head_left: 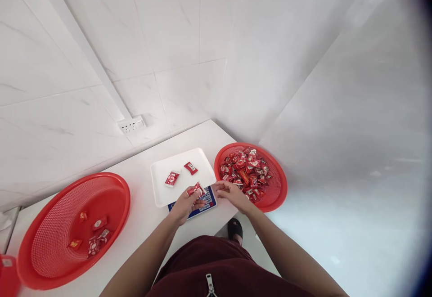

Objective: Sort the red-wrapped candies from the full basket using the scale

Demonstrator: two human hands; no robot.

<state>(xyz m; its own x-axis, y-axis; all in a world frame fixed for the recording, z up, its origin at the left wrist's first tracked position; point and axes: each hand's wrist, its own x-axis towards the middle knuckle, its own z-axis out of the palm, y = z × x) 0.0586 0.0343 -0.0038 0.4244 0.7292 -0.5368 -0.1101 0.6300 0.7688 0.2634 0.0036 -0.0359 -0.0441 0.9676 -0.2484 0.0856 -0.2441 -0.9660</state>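
Observation:
My left hand (186,205) pinches a small red candy wrapper (195,190) just above the front edge of a white tray (158,184) that sits on a scale with a blue keypad (207,200). Two red wrapped candies (172,178) (191,168) lie on the tray. My right hand (232,193) hovers beside the left, fingers loosely curled toward the wrapper, next to a red mesh basket (278,189) heaped with several red candies (246,171).
A second red mesh basket (111,189) at the left holds several candies (96,236). A white wall socket (131,124) sits on the tiled wall behind. The white table ends near my lap; a sandalled foot (235,229) shows on the floor below.

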